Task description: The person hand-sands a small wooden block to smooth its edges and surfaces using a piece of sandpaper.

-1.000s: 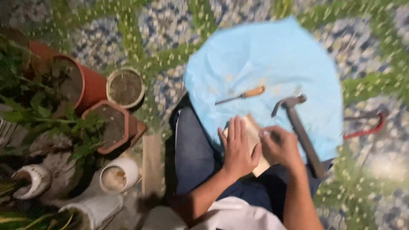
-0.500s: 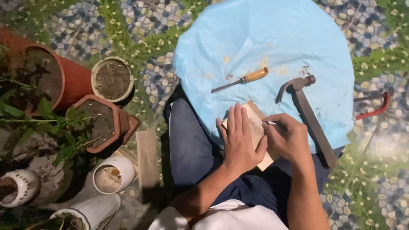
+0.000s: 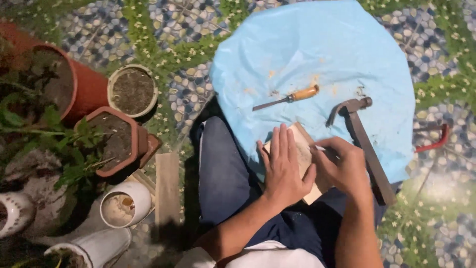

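My left hand (image 3: 284, 168) lies flat, fingers together, pressing a small light wooden block (image 3: 303, 145) against my lap at the near edge of a round table under a blue cover (image 3: 317, 54). My right hand (image 3: 342, 166) is closed around a thin pen-like tool (image 3: 320, 148), its tip resting on the block's top face. A wooden-handled chisel (image 3: 288, 98) lies on the cover beyond the block. A claw hammer (image 3: 364, 144) lies to the right of my right hand, its head pointing away from me.
Terracotta pots (image 3: 116, 141) with soil and green plants stand at the left, with a pale round pot (image 3: 133, 92) and white ceramic pots (image 3: 124, 203) nearby. A wooden plank (image 3: 167, 188) lies on the pebble-pattern floor. A red-handled tool (image 3: 436, 140) lies at the right.
The view has steadied from a blur and shifted slightly. Both hands stay on the block; my right hand has moved a little along the block.
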